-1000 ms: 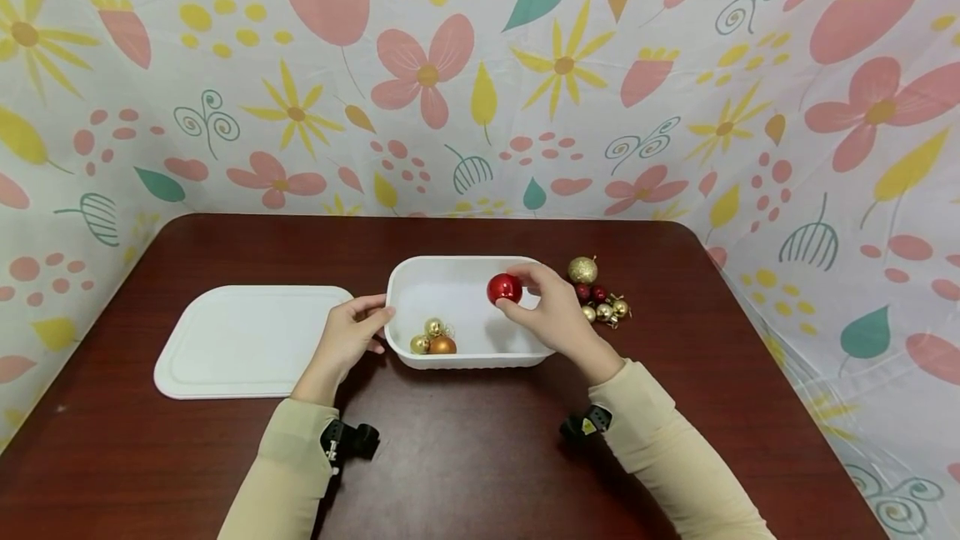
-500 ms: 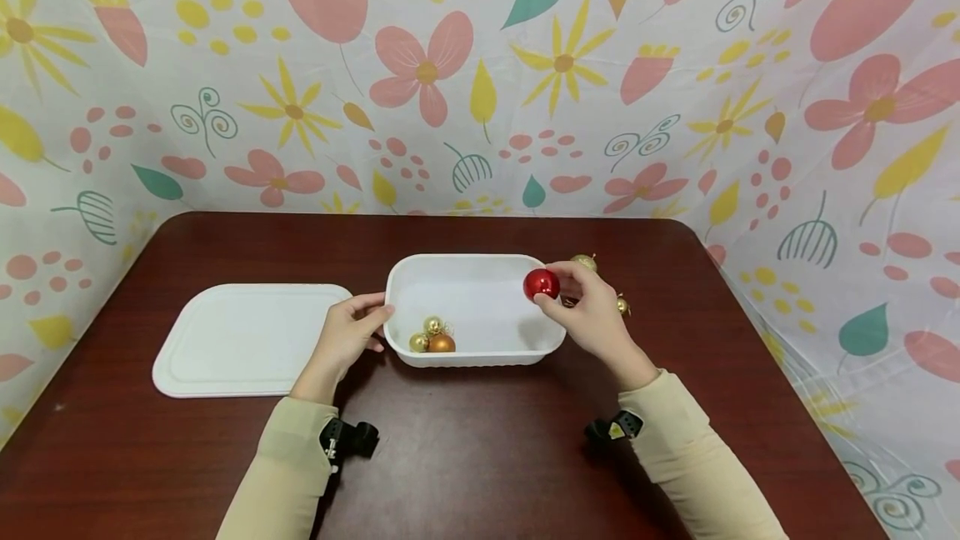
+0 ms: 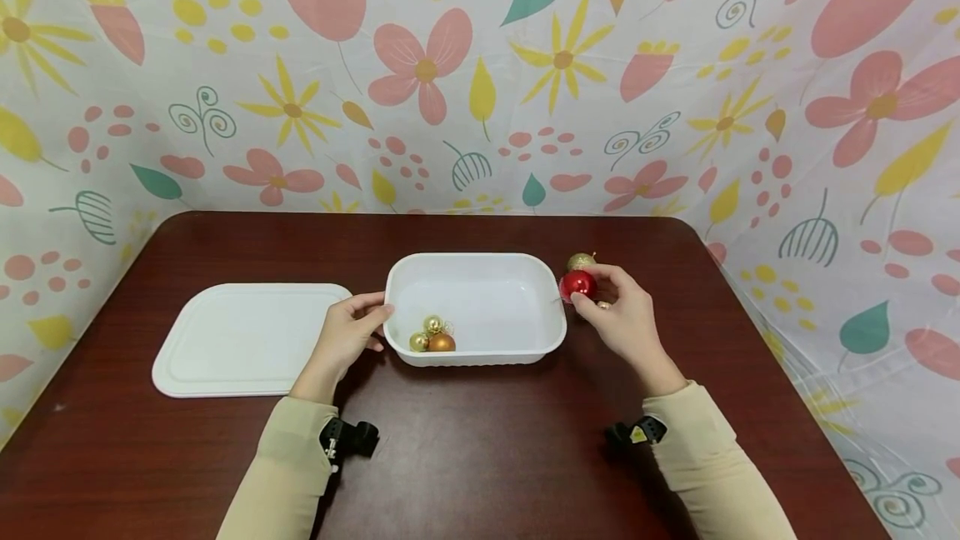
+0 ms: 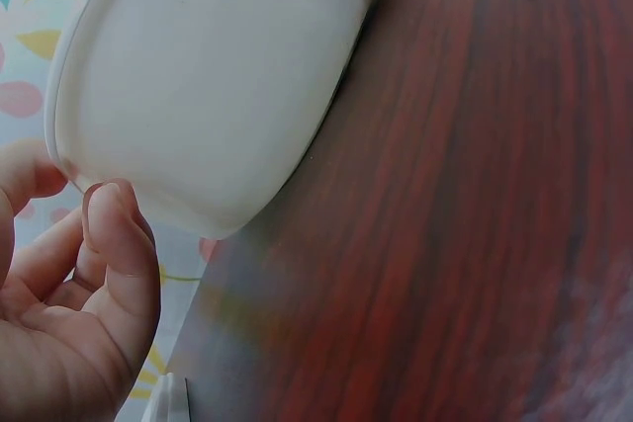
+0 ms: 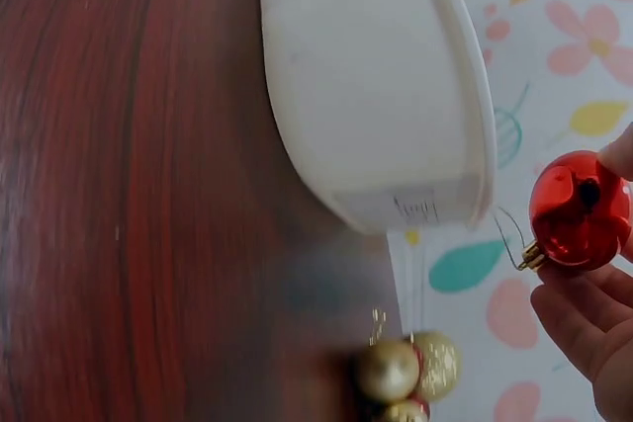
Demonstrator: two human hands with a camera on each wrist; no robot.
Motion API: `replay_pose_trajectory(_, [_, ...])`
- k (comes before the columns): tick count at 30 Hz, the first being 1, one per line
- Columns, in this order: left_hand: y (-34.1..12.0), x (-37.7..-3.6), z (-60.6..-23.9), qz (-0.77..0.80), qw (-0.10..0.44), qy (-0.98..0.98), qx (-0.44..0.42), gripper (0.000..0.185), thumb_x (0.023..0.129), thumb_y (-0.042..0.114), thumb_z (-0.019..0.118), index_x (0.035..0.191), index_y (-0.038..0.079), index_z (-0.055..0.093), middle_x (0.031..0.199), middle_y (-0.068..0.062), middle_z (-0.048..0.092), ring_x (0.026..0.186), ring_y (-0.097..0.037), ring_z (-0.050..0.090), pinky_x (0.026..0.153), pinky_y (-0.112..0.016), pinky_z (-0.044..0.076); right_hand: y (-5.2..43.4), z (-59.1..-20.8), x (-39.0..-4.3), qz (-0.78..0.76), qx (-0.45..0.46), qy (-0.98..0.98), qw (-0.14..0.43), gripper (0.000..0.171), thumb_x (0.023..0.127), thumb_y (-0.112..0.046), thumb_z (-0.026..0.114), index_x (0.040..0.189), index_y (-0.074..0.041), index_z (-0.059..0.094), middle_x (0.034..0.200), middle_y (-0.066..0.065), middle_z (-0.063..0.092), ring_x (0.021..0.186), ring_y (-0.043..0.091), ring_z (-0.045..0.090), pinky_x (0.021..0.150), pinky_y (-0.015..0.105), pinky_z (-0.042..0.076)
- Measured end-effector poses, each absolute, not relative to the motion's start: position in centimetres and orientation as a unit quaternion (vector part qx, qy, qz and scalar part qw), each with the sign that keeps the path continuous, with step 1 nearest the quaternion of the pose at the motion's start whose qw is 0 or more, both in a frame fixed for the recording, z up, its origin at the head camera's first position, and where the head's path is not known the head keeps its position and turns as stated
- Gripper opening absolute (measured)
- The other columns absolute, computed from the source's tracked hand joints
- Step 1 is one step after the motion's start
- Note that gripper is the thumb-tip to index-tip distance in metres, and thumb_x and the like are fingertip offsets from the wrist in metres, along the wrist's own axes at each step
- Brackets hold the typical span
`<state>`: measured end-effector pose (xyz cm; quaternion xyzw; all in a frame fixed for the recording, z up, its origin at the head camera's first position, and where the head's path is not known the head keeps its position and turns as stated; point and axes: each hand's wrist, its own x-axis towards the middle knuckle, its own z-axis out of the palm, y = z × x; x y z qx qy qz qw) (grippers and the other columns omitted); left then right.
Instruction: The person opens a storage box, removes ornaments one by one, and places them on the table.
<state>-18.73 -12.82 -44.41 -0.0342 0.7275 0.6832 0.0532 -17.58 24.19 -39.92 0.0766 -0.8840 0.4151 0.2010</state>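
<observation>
A shiny red Christmas bauble (image 3: pixel 577 284) with a gold cap and wire loop is held between the thumb and fingers of my right hand (image 3: pixel 626 319), just past the right end of a white plastic container (image 3: pixel 480 359). At the container's left end, my left hand (image 3: pixel 345 336) pinches the rim between thumb and fingers. Inside, at the front left, lie small gold baubles (image 3: pixel 432 324) and an orange one (image 3: pixel 442 342). Behind the red bauble, a glittery gold bauble (image 3: pixel 581 260) shows partly; the right wrist view has more gold baubles (image 5: pixel 388 371) clustered on the table.
A white lid (image 3: pixel 240 340) lies flat on the dark wooden table (image 3: pixel 480 457), left of the container. A floral cloth (image 3: pixel 480 90) hangs behind the table and along its sides.
My right hand has carried the red bauble rightward, from above the container to beyond its right end, now in front of the loose baubles. My left hand keeps its grip on the rim.
</observation>
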Motion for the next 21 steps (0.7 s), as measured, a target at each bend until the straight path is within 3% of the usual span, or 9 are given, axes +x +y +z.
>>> replay_pose_trajectory(4, [-12.8, -18.7, -44.5, 0.683, 0.055, 0.728, -0.034, 0.036, 0.090, 0.012, 0.062, 0.123, -0.002, 0.059, 0.088, -0.006, 0.063, 0.059, -0.007, 0.055, 0.047, -0.020, 0.052, 25.5, -40.1, -17.3, 0.419, 0.056, -0.879, 0.221, 0.036, 0.079, -0.008, 0.073, 0.113, -0.002, 0.062, 0.104, 0.016, 0.067, 0.087, -0.006, 0.058, 0.071, 0.005, 0.050])
replay_pose_trajectory(7, [-12.8, -18.7, -44.4, 0.679, 0.056, 0.731, -0.034, 0.036, 0.090, 0.014, 0.062, 0.123, -0.002, 0.059, 0.087, -0.005, 0.062, 0.059, -0.007, 0.055, 0.047, -0.020, 0.052, 26.5, -40.3, -17.2, 0.416, 0.045, -0.878, 0.233, 0.036, 0.079, -0.006, 0.073, 0.113, -0.001, 0.061, 0.103, 0.018, 0.067, 0.084, -0.014, 0.054, 0.071, 0.003, 0.048])
replay_pose_trajectory(17, [-12.9, -18.5, -44.1, 0.677, 0.062, 0.733, -0.036, 0.039, 0.091, 0.017, 0.063, 0.125, -0.001, 0.058, 0.089, -0.004, 0.060, 0.062, -0.008, 0.054, 0.048, -0.021, 0.053, 30.1, -40.8, -17.1, 0.394, 0.007, -0.892, 0.222, 0.044, 0.084, -0.013, 0.070, 0.124, -0.001, 0.055, 0.114, 0.019, 0.063, 0.090, -0.017, 0.048, 0.074, -0.002, 0.042])
replay_pose_trajectory(21, [-13.0, -18.6, -44.1, 0.677, 0.061, 0.733, -0.036, 0.039, 0.091, 0.016, 0.063, 0.125, -0.001, 0.058, 0.088, -0.004, 0.061, 0.061, -0.008, 0.055, 0.048, -0.021, 0.053, 31.5, -41.2, -17.2, 0.381, -0.019, -0.901, 0.204, 0.048, 0.086, -0.017, 0.069, 0.129, -0.002, 0.054, 0.121, 0.020, 0.058, 0.094, -0.011, 0.051, 0.074, -0.004, 0.041])
